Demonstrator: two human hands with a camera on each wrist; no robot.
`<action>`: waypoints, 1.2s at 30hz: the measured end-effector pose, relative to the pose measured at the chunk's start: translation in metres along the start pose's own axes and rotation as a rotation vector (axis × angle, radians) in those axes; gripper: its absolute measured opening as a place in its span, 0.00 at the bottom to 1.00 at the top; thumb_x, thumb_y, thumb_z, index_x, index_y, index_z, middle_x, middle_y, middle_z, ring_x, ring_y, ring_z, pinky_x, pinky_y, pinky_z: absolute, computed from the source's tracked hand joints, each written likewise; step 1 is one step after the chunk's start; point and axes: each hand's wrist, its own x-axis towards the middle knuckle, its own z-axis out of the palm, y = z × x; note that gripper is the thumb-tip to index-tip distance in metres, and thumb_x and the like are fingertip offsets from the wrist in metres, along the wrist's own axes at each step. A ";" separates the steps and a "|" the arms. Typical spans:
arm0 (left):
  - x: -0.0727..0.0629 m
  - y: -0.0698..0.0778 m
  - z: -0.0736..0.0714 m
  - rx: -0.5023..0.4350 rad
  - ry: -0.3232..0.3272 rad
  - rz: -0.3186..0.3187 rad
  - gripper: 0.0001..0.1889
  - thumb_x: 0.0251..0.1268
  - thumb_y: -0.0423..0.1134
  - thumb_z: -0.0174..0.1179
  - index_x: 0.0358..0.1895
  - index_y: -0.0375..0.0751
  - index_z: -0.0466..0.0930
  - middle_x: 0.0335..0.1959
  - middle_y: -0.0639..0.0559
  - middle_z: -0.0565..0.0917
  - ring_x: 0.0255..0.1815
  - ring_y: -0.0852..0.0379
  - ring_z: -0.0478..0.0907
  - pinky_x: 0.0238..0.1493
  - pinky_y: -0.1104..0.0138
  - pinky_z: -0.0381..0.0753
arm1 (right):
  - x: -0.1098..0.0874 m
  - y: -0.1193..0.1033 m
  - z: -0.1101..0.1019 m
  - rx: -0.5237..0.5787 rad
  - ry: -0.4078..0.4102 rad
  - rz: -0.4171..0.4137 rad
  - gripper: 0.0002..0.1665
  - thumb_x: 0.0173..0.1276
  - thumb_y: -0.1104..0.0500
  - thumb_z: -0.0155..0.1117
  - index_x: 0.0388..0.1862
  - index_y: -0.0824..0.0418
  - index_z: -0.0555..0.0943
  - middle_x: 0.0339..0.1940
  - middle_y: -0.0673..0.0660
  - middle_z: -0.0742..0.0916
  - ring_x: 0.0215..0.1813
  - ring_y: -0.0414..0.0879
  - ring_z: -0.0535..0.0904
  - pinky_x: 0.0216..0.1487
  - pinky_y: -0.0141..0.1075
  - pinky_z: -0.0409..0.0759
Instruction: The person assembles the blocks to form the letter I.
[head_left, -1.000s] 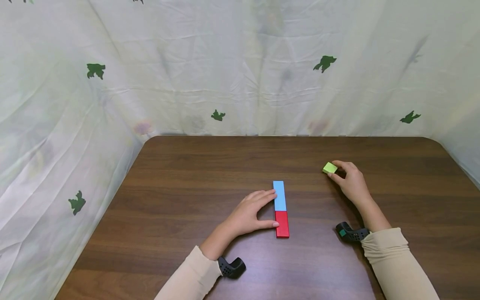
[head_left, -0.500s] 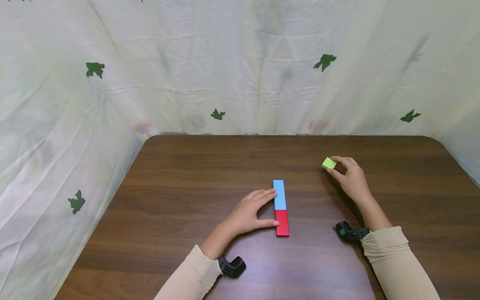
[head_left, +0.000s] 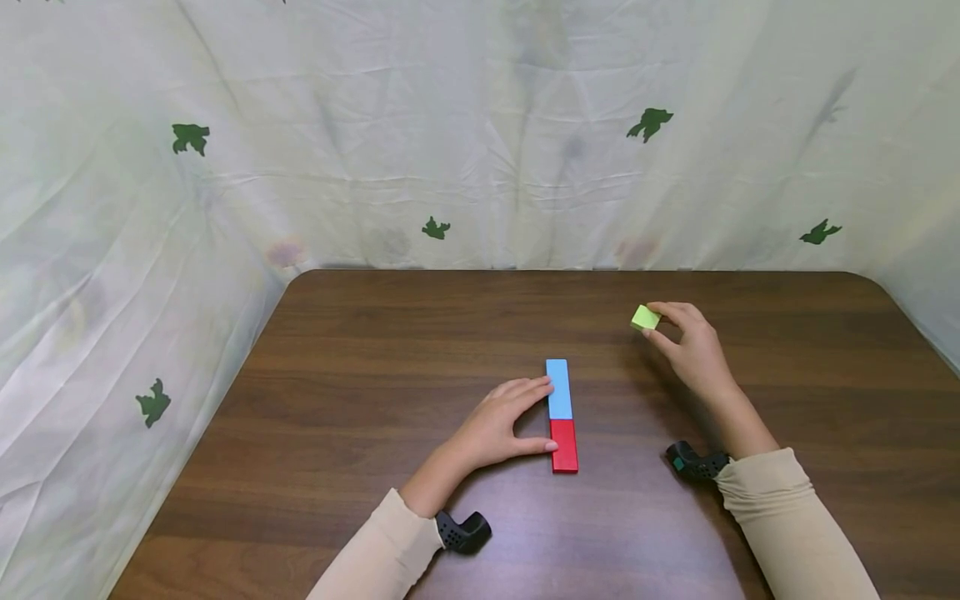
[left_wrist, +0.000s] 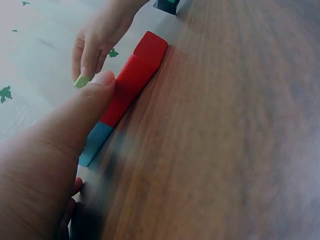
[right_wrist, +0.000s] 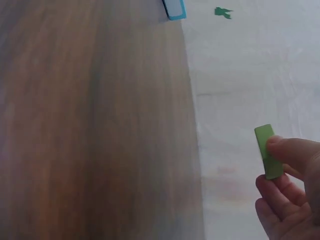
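A light blue block (head_left: 558,389) and a red block (head_left: 564,447) lie end to end on the table, forming one straight strip. My left hand (head_left: 487,429) touches their left side, fingertips at the blue one and thumb on the red one, with the fingers fairly straight. The left wrist view shows the thumb against the red block (left_wrist: 132,82). My right hand (head_left: 699,350) pinches a lime green block (head_left: 645,317) between thumb and fingers, raised over the table to the right of and beyond the strip. In the right wrist view the green block (right_wrist: 269,151) appears narrow and upright.
The brown wooden table (head_left: 420,325) has rounded far corners. A whitish curtain (head_left: 480,133) with green leaf-like shapes hangs behind it and down the left side. Black wrist cameras sit on both wrists, the left one (head_left: 465,533) low over the table.
My right hand has moved away from me and slightly left, carrying the green block higher in the view. The left hand and the blue and red blocks stay put.
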 end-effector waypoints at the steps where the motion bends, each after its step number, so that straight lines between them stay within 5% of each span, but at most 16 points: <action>1: 0.000 0.000 0.000 0.001 0.001 0.001 0.39 0.50 0.61 0.59 0.66 0.49 0.62 0.66 0.56 0.62 0.64 0.53 0.57 0.62 0.57 0.56 | 0.000 -0.002 0.000 -0.001 0.001 -0.006 0.22 0.60 0.65 0.62 0.53 0.69 0.74 0.49 0.65 0.74 0.49 0.59 0.71 0.48 0.54 0.67; 11: -0.001 0.000 0.000 0.002 -0.003 -0.002 0.40 0.50 0.62 0.59 0.66 0.49 0.61 0.66 0.56 0.62 0.64 0.53 0.57 0.62 0.56 0.55 | 0.008 -0.013 0.004 0.021 0.021 -0.082 0.22 0.58 0.68 0.63 0.53 0.69 0.74 0.48 0.65 0.75 0.49 0.59 0.70 0.48 0.53 0.66; 36: 0.000 0.000 -0.001 0.004 -0.017 -0.012 0.40 0.50 0.64 0.57 0.66 0.51 0.61 0.66 0.58 0.61 0.65 0.54 0.56 0.63 0.57 0.55 | 0.022 -0.035 0.035 0.044 -0.049 -0.119 0.22 0.57 0.68 0.64 0.52 0.68 0.75 0.48 0.62 0.74 0.50 0.55 0.69 0.48 0.50 0.67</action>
